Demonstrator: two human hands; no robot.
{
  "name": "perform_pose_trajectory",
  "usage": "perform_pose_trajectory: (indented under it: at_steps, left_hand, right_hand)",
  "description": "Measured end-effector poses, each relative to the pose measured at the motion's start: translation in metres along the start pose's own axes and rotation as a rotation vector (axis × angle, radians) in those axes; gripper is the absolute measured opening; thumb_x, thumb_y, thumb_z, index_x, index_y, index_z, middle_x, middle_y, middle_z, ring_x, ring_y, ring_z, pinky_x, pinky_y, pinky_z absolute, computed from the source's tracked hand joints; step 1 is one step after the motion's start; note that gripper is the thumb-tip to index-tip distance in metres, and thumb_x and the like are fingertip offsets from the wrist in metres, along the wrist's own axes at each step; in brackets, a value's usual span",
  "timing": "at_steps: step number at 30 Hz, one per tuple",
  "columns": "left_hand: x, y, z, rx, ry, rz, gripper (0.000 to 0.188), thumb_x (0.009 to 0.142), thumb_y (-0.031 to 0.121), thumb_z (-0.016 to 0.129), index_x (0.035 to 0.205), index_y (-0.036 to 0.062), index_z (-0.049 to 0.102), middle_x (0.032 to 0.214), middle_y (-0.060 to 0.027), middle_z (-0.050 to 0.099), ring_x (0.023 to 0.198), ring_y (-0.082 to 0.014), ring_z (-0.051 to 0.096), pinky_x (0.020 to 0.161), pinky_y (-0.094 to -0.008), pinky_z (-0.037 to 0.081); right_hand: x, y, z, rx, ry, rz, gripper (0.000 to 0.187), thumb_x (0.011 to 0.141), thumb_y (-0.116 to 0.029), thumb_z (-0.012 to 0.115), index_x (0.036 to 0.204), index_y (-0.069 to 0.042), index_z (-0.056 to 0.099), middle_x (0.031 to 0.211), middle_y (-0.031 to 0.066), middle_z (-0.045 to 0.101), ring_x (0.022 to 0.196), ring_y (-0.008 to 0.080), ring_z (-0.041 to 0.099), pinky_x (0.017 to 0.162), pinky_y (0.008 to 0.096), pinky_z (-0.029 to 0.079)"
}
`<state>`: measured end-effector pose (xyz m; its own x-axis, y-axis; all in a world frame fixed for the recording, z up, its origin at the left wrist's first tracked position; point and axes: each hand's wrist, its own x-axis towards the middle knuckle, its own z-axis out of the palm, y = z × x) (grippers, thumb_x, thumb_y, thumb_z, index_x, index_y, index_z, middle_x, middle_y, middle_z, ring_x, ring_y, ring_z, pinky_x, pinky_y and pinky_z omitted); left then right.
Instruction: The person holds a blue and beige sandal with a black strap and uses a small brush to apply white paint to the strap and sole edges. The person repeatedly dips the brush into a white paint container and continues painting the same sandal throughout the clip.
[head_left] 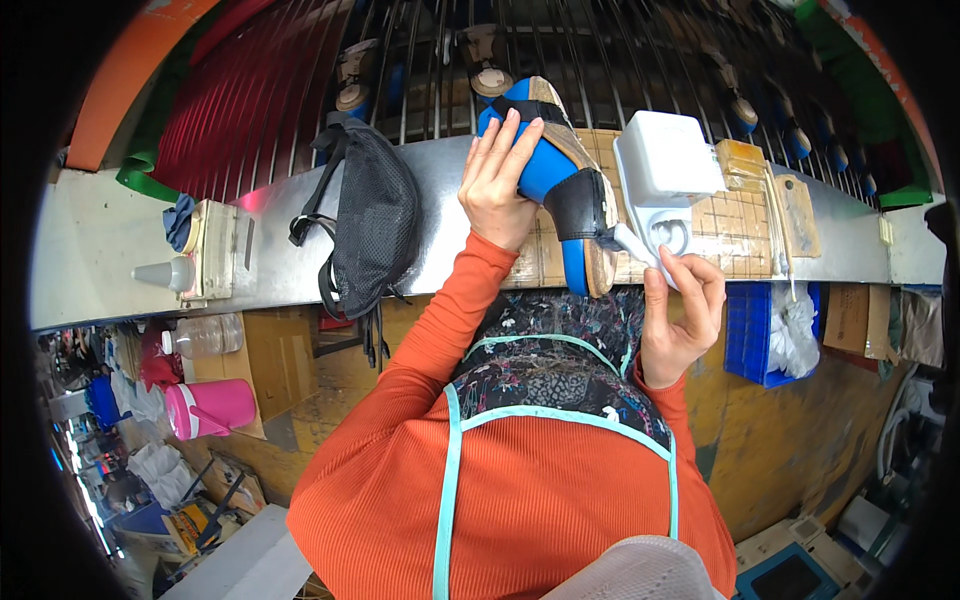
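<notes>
- Gripping a blk-strapped sandal (580,203) on its blue last (547,168), L hand (497,190) lays its fingers over the last's side — clamped on it, thumb hidden.
- Sandal is tilted, above front part of metal bench (440,185).
- R hand (683,318): thumb & index pinched together on white-handled brush (634,245), tip by lower blk strap — touching or not, can't tell.
- White plastic container (668,155) just R of sandal.
- Blk mesh bag (376,215) on bench, L of L hand.
</notes>
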<state>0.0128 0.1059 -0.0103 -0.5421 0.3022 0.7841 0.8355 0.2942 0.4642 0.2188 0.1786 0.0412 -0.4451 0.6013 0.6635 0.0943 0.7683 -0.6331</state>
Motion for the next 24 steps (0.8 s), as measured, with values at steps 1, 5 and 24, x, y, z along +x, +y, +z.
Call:
perform_pose_trajectory:
  at_steps: [1, 5, 24]
  left_hand:
    - [0.001, -0.001, 0.000, -0.006, -0.003, 0.001, 0.067, 0.062, 0.001, 0.077, 0.125, 0.0205, 0.064, 0.130, -0.0115, 0.061, 0.120, -0.0340, 0.057, 0.102, -0.0474, 0.043]
    - [0.005, -0.001, 0.000, -0.063, -0.027, -0.034, 0.066, 0.062, 0.002, 0.077, 0.124, 0.0201, 0.065, 0.129, -0.0117, 0.061, 0.118, -0.0342, 0.058, 0.102, -0.0469, 0.044]
    - [0.028, 0.029, -0.015, -0.388, -0.385, -0.138, 0.047, 0.071, 0.010, 0.077, 0.117, 0.0084, 0.065, 0.104, -0.0176, 0.070, 0.094, -0.0302, 0.069, 0.078, -0.0343, 0.056]
  right_hand:
    - [0.001, 0.001, 0.001, 0.050, -0.023, 0.007, 0.021, 0.077, 0.001, 0.075, 0.098, -0.004, 0.074, 0.094, 0.0058, 0.062, 0.079, 0.0136, 0.057, 0.075, 0.0266, 0.041]
    - [0.009, 0.003, 0.000, 0.274, -0.128, 0.073, 0.021, 0.078, 0.002, 0.074, 0.099, -0.002, 0.073, 0.093, 0.0066, 0.061, 0.077, 0.0131, 0.057, 0.070, 0.0246, 0.045]
    - [0.074, 0.001, -0.017, 0.239, -0.240, -0.241, 0.025, 0.074, 0.003, 0.074, 0.098, -0.005, 0.075, 0.090, 0.0052, 0.060, 0.078, 0.0150, 0.054, 0.067, 0.0263, 0.043]
